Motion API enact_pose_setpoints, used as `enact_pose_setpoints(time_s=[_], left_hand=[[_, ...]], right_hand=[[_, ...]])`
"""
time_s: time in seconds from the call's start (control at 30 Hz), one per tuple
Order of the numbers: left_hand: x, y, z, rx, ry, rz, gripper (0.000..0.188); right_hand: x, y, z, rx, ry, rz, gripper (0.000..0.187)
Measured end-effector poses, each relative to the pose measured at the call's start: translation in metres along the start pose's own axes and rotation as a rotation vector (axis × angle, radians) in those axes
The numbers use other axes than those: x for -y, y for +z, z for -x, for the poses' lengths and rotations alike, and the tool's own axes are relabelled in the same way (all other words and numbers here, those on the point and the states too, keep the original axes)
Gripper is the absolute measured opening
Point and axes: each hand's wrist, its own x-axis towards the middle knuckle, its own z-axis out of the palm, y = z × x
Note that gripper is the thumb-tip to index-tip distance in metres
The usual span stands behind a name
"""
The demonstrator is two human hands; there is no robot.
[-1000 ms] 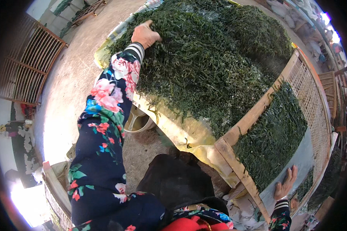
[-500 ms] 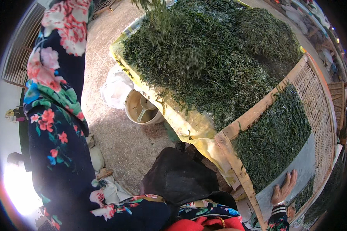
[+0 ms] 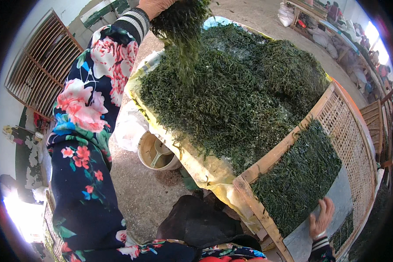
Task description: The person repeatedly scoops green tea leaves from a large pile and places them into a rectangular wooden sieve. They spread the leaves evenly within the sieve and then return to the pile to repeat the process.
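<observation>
High over the far left of a heap of shredded dark green strands (image 3: 214, 96), like seaweed with white grains, my left hand (image 3: 156, 6) grips a clump of the same strands (image 3: 181, 26). Loose strands hang and fall from it; the fingertips are partly out of view. My right hand (image 3: 322, 218) lies flat, fingers stretched, on a smooth grey sheet (image 3: 343, 183). That sheet rests on a woven rack (image 3: 351, 126) with a wooden frame. Beside it, a flat layer of green strands (image 3: 301, 174) covers part of the rack.
Yellow plastic sheeting (image 3: 196, 163) lines the heap's near edge. Below it stands a bucket (image 3: 146, 148) holding a pale ladle (image 3: 161, 150), next to a white plastic bag (image 3: 129, 122). A slatted rack (image 3: 43, 61) leans on the left wall. Sacks (image 3: 321, 38) lie at the far right.
My left hand has come into view at the top with its clump of strands, while strands keep falling. My right hand stays on the grey sheet. The view has shifted slightly.
</observation>
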Motion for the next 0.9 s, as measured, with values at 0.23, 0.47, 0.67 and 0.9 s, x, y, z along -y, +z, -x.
enact_pose_setpoints(time_s=[0.23,0.47,0.67,0.9], left_hand=[[-0.021,0.000,0.012,0.010,-0.078,0.103,0.038],[-0.055,0.012,0.049,0.170,-0.173,0.368,0.045],[-0.049,0.018,0.062,0.196,-0.261,0.462,0.050],[-0.031,0.018,0.085,0.278,-0.262,0.612,0.045]], right_hand=[[0.148,-0.010,-0.193,-0.231,-0.661,-0.087,0.055],[0.350,-0.006,-0.343,-0.674,-0.996,-0.252,0.061],[0.371,0.068,-0.338,0.156,-0.882,-0.059,0.069],[0.292,0.062,-0.336,0.266,-0.705,-0.448,0.046]])
